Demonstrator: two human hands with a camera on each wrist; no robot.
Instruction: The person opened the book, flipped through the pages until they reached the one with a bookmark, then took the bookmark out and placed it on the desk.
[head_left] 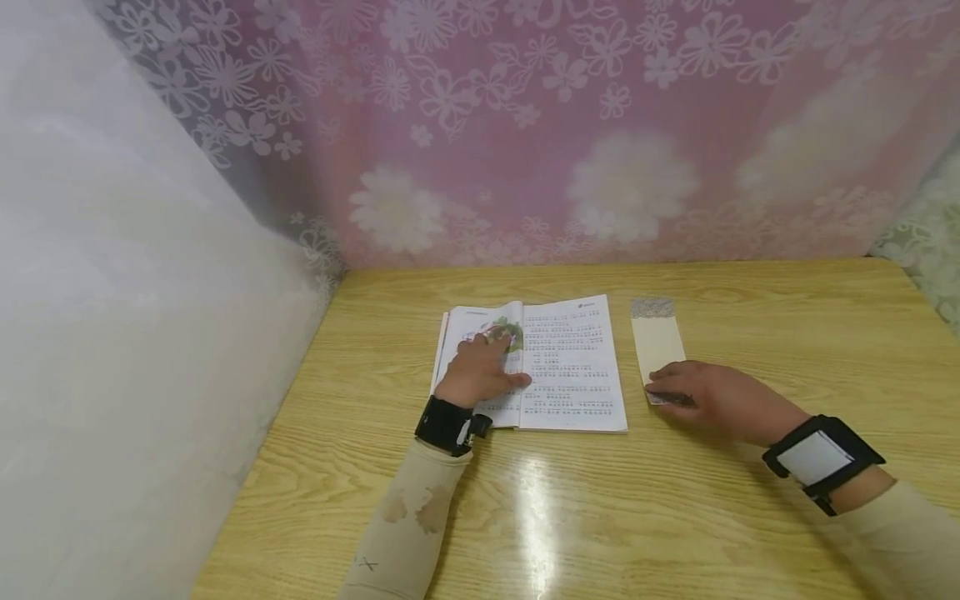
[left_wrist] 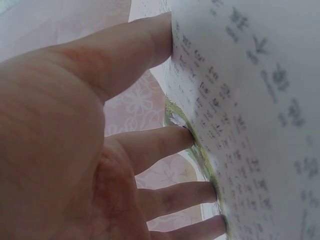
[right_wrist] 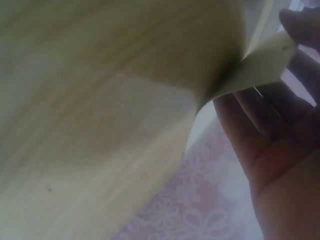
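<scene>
An open book (head_left: 572, 358) lies on the table, its left page carrying a coloured picture and its right page filled with printed text. My left hand (head_left: 480, 372) rests on the left page with fingers spread; in the left wrist view the thumb and fingertips touch the paper. To the right of the book lies a long cream bookmark (head_left: 656, 343) with grey patterned ends. Its near end is pinched between the thumb and fingers of my right hand (head_left: 723, 402). The right wrist view shows that end of the bookmark (right_wrist: 256, 71) bent up off the wood.
The light wood-grain table (head_left: 600, 508) reaches back to a pink flowered curtain (head_left: 525, 167). A white sheet-like wall (head_left: 135, 333) stands along the left edge, and a pale flowered cloth (head_left: 926, 225) hangs at the far right.
</scene>
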